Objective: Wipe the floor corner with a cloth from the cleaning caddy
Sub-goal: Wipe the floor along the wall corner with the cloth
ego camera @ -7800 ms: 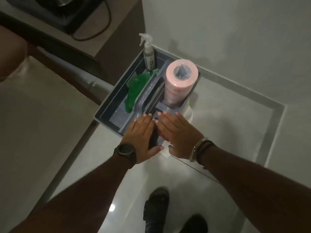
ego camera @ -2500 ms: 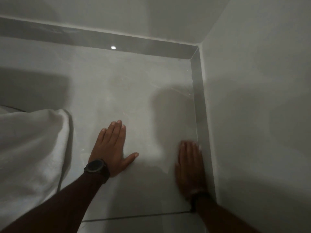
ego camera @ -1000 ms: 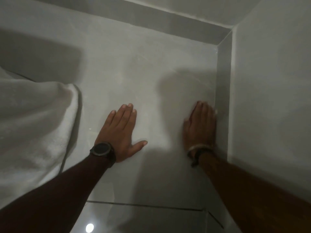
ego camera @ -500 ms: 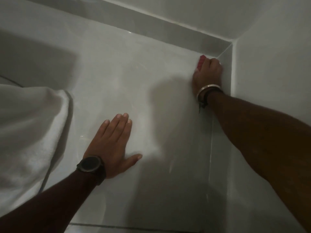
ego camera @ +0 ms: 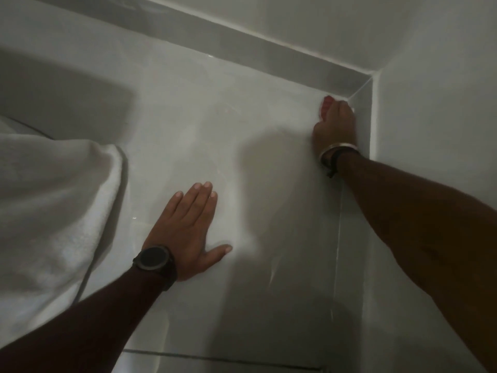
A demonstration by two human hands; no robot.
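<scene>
Forearms enter from the lower edge of the head view, both bare, reaching over a pale glossy tiled floor [ego camera: 204,125]. Nearest, a dark grout line [ego camera: 215,358] crosses the floor below the left wrist. The left hand [ego camera: 188,227] lies palm-down and flat on the floor, fingers straight and close together, thumb spread to the side; it holds nothing. A dark round-faced wristwatch [ego camera: 153,260] sits on that wrist. Left of this hand, and near it, a white towel [ego camera: 53,205] lies in soft folds with a rolled edge facing the hand; whether it rests on the floor or hangs over it cannot be told.

Farther from the left hand, up and to the right, the right hand [ego camera: 336,125] is curled into a loose fist pressed down at the floor corner [ego camera: 357,99]. A red cloth [ego camera: 325,107] shows only as a small patch beyond the knuckles, bunched under the closed fingers and touching the floor just beside the meeting of two grey skirting strips [ego camera: 242,47]. A pale metal bangle [ego camera: 337,148] and a dark cord bracelet [ego camera: 332,162] ring the right wrist, the bangle nearer the hand.

Beyond the skirting rise two plain light walls [ego camera: 349,25]. The right forearm runs along the right-hand wall's skirting, and its shadow falls on the floor between the two hands.
</scene>
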